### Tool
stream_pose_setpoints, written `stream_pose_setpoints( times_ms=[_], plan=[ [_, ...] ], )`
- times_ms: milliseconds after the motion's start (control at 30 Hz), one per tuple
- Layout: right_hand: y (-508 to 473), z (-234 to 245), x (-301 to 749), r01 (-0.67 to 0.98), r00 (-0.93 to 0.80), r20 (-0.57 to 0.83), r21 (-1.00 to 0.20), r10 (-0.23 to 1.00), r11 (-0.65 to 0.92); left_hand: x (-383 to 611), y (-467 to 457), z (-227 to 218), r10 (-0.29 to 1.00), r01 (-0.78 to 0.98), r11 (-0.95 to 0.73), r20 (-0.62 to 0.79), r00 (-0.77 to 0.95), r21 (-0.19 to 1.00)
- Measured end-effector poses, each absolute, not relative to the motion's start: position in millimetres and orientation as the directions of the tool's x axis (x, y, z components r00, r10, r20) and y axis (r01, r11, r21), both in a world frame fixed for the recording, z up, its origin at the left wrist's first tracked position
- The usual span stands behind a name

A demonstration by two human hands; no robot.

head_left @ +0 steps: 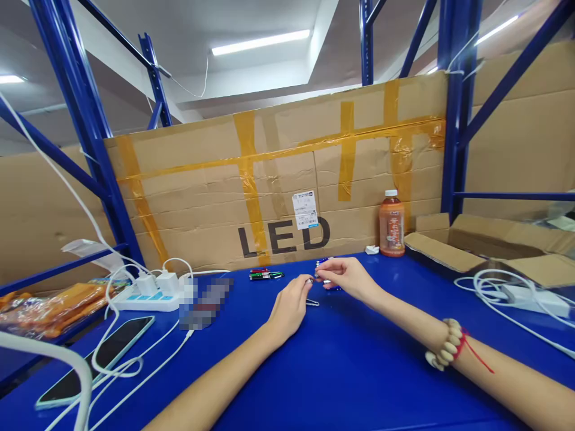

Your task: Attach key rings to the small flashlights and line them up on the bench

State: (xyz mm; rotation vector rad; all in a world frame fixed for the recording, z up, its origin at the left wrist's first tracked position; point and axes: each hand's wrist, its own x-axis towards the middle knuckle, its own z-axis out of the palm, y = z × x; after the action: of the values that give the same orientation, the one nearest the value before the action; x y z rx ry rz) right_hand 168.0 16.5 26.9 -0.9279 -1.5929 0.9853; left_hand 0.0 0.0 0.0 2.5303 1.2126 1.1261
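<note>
My left hand [291,304] rests low over the blue tabletop [314,371], with its fingers pinched together around a small dark piece at the tips. Just to the right, my right hand [344,276] has thumb and index finger pressed together, almost meeting the left fingertips. What it pinches is too small to name. Under the left fingertips lies a thin silvery metal piece [312,303]. Partly hidden behind my right hand are blue and silvery slim items [324,261]. Farther left lie slim red and green pen-like items [266,275] with shiny ends.
A bottle with a white cap [392,226] stands at the back right beside crumpled white paper [372,249]. An open cardboard box [444,254] and white cables [494,293] lie right. Left are a power strip [150,299] and a phone [103,359]. Cardboard [206,209] walls the back.
</note>
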Motion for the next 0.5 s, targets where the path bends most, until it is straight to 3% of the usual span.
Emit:
stream_pose_setpoints(
  times_ms=[267, 500],
  plan=[
    [12.6, 26.1, 169.6, 0.19, -0.293, 0.43, -0.849, 0.854, 0.493, -1.9, 5.7, -5.7, 0.665, 0.588, -0.721, 0.603, 0.44, 0.366],
    [12.8, 31.2, 179.4, 0.176, -0.395, 0.221, -0.934, 0.892, 0.31, -3.2, 1.2, -5.3, 0.56, 0.563, -0.794, 0.637, 0.53, 0.23]
  ],
)
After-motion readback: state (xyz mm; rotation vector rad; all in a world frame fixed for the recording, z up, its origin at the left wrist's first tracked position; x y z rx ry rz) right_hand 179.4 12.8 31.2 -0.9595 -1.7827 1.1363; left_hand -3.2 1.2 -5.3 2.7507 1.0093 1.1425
